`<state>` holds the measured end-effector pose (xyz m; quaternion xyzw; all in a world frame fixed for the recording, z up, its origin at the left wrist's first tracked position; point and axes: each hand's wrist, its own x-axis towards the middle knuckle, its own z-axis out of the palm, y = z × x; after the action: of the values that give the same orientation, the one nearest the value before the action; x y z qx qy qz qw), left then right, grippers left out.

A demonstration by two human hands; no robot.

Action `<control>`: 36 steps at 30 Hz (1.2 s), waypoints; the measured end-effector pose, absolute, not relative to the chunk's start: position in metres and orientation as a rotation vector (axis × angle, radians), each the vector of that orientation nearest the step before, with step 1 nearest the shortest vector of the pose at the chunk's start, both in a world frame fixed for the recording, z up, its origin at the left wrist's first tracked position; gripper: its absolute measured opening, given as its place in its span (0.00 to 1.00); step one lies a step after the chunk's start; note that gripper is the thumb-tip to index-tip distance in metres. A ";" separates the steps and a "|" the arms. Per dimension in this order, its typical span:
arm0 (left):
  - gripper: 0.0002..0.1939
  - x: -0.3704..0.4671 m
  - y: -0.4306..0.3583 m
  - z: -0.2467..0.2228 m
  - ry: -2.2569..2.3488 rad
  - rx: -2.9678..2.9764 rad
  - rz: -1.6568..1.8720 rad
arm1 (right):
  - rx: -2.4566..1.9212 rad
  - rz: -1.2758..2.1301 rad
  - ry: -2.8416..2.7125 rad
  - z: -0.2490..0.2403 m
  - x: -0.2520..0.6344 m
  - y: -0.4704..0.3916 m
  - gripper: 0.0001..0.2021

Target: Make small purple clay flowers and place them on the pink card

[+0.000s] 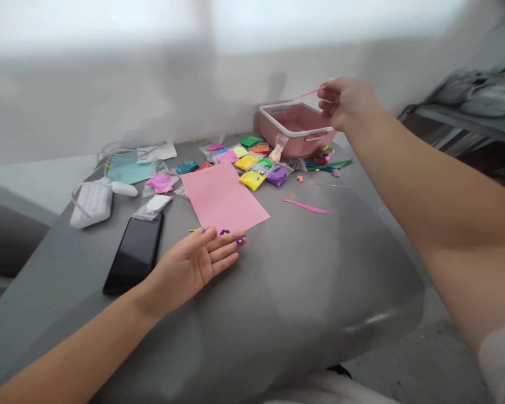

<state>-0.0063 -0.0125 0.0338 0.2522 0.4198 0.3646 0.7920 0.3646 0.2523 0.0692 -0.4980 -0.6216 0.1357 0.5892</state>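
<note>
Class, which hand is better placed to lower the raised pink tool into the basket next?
Right, I judge: the right hand holds the pink tool near the basket; the left hand is farther, palm-up.

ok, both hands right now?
Left hand: open, palm up, small purple flower at the fingers.
Right hand: closed on a thin pink stick, raised.

Basket: dusty pink, white rim. Sheet: pale pink. Knife-shaped tool: hot pink. Thin stick: hot pink. Flower: purple, yellow centre. Packets: yellow, purple, green, orange, pink, white. Tabletop: grey. Phone: black.
</note>
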 end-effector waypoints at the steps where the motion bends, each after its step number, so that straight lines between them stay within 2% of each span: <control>1: 0.04 -0.008 -0.011 0.035 0.892 0.537 0.798 | -1.200 0.449 -1.408 0.068 0.355 0.244 0.14; 6: 0.08 -0.016 -0.008 0.041 0.825 0.565 0.858 | -1.120 0.910 -1.364 0.053 0.279 0.162 0.10; 8: 0.09 -0.019 -0.008 0.043 0.815 0.581 0.874 | -0.943 1.245 -1.274 0.046 0.249 0.119 0.07; 12: 0.08 -0.020 -0.008 0.042 0.854 0.585 0.863 | -0.818 1.468 -1.165 0.033 0.217 0.058 0.07; 17: 0.11 -0.014 -0.010 0.036 0.988 0.576 0.883 | -0.878 1.507 -1.213 0.015 0.213 0.038 0.11; 21: 0.06 -0.012 -0.015 0.029 1.028 0.677 0.865 | -0.905 1.492 -1.288 0.004 0.211 0.033 0.12; 27: 0.19 -0.014 -0.017 0.019 1.062 0.850 0.835 | -0.941 1.484 -1.361 -0.001 0.209 0.028 0.12; 36: 0.20 -0.015 -0.014 0.018 1.086 0.890 0.822 | -0.916 1.477 -1.379 -0.002 0.213 0.031 0.13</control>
<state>-0.0146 -0.0144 0.0176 0.3973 0.4853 0.3673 0.6868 0.2128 0.0313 -0.0022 -0.3697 -0.5566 0.5962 0.4451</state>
